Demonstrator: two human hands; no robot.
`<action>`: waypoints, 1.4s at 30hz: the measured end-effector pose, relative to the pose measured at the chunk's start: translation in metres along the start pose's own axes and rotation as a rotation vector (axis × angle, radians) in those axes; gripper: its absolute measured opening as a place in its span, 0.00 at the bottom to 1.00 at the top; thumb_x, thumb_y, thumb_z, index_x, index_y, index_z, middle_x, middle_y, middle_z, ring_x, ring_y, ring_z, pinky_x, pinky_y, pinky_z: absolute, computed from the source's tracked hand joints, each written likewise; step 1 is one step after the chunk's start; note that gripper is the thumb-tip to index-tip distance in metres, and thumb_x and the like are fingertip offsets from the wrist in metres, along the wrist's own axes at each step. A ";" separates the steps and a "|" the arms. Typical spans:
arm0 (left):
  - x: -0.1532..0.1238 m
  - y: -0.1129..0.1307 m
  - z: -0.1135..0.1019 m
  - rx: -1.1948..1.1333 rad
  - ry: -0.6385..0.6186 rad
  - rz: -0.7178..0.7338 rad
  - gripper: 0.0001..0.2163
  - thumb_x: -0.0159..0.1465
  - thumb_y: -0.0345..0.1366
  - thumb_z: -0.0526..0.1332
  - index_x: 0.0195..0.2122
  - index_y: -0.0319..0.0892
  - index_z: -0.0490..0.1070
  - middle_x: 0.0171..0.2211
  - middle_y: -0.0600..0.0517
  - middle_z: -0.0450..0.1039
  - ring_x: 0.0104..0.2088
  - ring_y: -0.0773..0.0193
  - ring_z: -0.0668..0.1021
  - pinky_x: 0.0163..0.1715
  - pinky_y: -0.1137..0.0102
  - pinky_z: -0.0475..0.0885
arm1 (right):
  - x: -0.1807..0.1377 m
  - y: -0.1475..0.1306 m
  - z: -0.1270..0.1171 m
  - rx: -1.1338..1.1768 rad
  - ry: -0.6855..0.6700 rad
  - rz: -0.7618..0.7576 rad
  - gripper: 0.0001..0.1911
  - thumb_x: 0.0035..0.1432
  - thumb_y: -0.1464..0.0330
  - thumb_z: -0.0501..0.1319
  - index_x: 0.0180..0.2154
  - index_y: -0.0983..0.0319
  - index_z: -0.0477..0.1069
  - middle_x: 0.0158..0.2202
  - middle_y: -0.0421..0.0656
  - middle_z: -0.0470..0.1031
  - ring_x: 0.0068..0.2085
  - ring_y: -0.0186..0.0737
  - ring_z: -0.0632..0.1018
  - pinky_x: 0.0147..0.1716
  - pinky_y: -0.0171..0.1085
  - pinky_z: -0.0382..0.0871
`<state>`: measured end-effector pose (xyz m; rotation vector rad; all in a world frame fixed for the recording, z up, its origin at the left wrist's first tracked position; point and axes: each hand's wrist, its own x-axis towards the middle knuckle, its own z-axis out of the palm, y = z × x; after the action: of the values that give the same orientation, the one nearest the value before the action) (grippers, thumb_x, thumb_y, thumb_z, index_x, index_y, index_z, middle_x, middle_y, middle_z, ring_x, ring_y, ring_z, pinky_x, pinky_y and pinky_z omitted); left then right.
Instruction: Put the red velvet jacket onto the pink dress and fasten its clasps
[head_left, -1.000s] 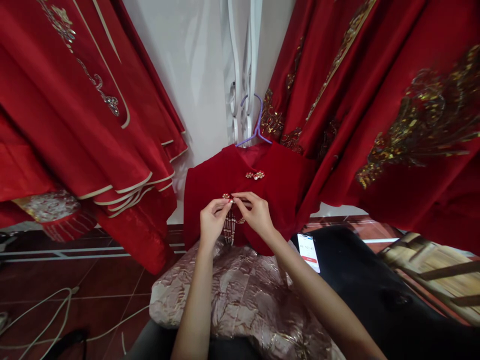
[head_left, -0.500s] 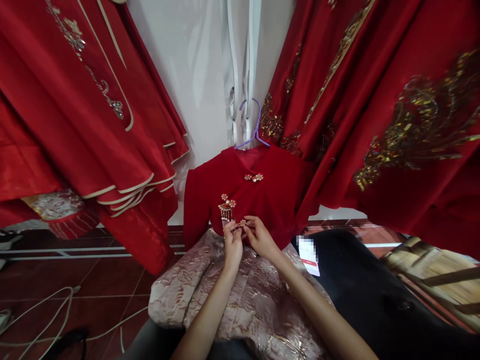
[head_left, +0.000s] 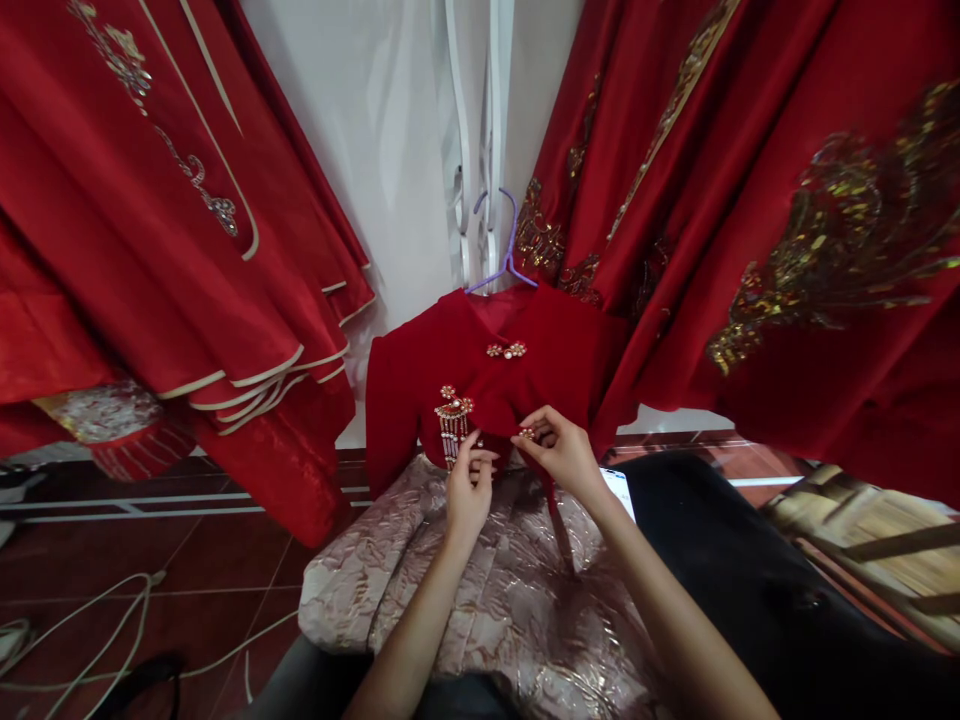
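A red velvet jacket top (head_left: 442,350) with a pink brocade skirt (head_left: 420,600) below it hangs on a purple hanger (head_left: 510,262). My right hand (head_left: 562,455) pinches a small jewelled clasp (head_left: 528,434) at the edge of the front flap, drawn to the right. At the other front edge, my left hand (head_left: 470,485) has its fingers apart and loosely bent, close to a small pearl (head_left: 481,443). Just left of it is a fan-shaped tassel brooch (head_left: 454,408). Higher up, a jewelled neck clasp (head_left: 507,350) joins the collar.
Red garments with silver beading (head_left: 187,180) hang at left; others with gold sequins (head_left: 832,220) hang at right. A phone (head_left: 619,492) lies on a black surface (head_left: 697,530), partly behind my right forearm. White cables (head_left: 142,600) cross the tiled floor.
My hands have moved apart. My right hand has shifted right and slightly up with the clasp, and the front now gapes at that spot. More of the tassels shows.
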<state>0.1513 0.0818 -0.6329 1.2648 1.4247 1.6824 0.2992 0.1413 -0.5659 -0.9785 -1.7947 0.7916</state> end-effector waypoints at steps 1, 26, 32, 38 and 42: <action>0.000 -0.001 -0.001 0.049 0.032 0.017 0.17 0.64 0.33 0.55 0.55 0.43 0.64 0.38 0.49 0.75 0.32 0.67 0.78 0.32 0.72 0.75 | 0.000 -0.002 -0.003 -0.019 -0.003 -0.005 0.12 0.51 0.60 0.66 0.32 0.60 0.70 0.27 0.40 0.74 0.27 0.36 0.74 0.25 0.33 0.64; 0.008 -0.019 -0.010 0.023 0.177 0.019 0.10 0.59 0.37 0.63 0.41 0.39 0.74 0.38 0.45 0.79 0.37 0.61 0.81 0.40 0.66 0.76 | -0.012 0.024 0.045 0.170 -0.118 0.034 0.10 0.58 0.63 0.62 0.41 0.59 0.75 0.39 0.43 0.81 0.39 0.39 0.82 0.39 0.37 0.77; 0.008 -0.019 -0.008 -0.085 0.148 -0.013 0.15 0.56 0.36 0.66 0.44 0.37 0.75 0.41 0.43 0.79 0.41 0.59 0.82 0.45 0.63 0.77 | -0.015 0.024 0.050 0.099 -0.123 -0.022 0.09 0.60 0.65 0.60 0.42 0.57 0.76 0.40 0.40 0.81 0.39 0.39 0.82 0.41 0.38 0.76; 0.006 -0.017 -0.008 -0.105 0.161 -0.044 0.15 0.57 0.40 0.66 0.42 0.35 0.76 0.40 0.41 0.80 0.39 0.58 0.82 0.42 0.64 0.78 | -0.019 0.023 0.053 0.048 -0.084 -0.019 0.09 0.61 0.65 0.59 0.43 0.56 0.75 0.40 0.39 0.81 0.39 0.39 0.82 0.40 0.37 0.76; 0.008 -0.015 -0.010 -0.096 0.149 -0.066 0.14 0.56 0.38 0.66 0.40 0.35 0.77 0.39 0.41 0.80 0.37 0.57 0.83 0.41 0.64 0.79 | -0.022 0.027 0.057 -0.001 -0.059 -0.038 0.10 0.62 0.65 0.58 0.44 0.56 0.75 0.41 0.39 0.81 0.40 0.39 0.82 0.39 0.36 0.77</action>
<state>0.1376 0.0885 -0.6451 1.0481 1.4366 1.8091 0.2606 0.1292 -0.6183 -0.9283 -1.8594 0.8034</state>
